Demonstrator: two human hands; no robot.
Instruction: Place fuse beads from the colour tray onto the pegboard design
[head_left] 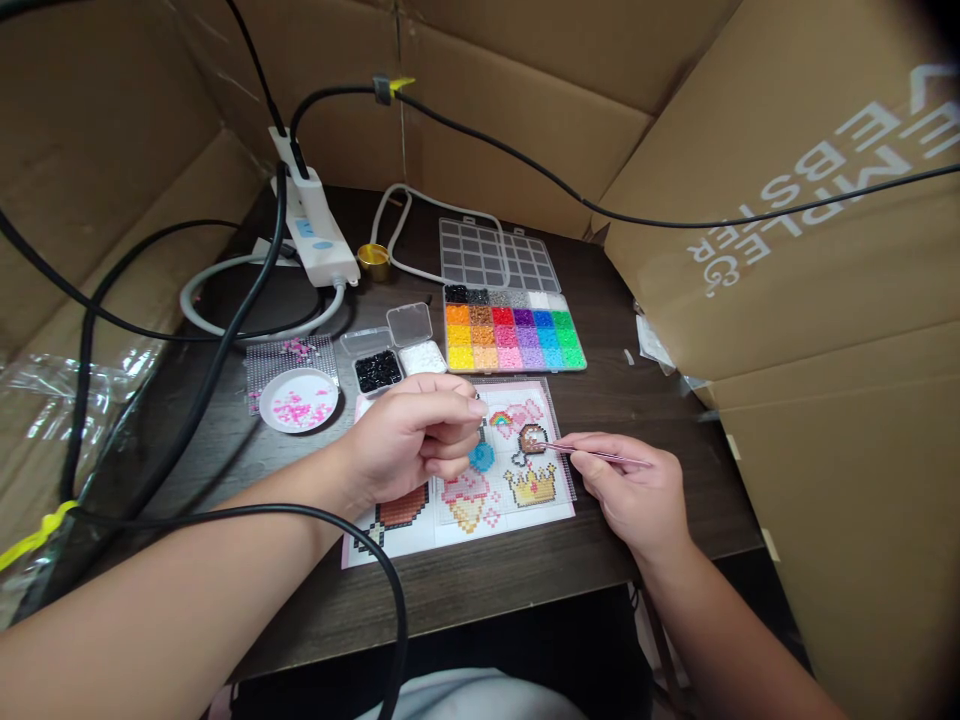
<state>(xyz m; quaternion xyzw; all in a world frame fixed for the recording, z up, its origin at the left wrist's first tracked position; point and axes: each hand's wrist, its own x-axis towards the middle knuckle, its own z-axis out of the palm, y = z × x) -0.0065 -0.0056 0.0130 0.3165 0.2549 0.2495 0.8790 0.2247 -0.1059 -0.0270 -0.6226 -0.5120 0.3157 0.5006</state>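
Observation:
A clear pegboard lies on a pattern sheet of pixel pictures: a crown, a cupcake, a rainbow, a heart. My right hand pinches thin pink tweezers, whose tip rests at a small brown bead figure on the board. My left hand hovers over the sheet's left half, fingers curled in a loose fist; I cannot make out anything inside it. A blue bead shape shows just under its fingers.
An open bead organiser with many colours sits behind the sheet, its clear lid folded back. Small boxes of black beads and white beads, a white dish of pink beads, a white power adapter, black cables and cardboard walls surround.

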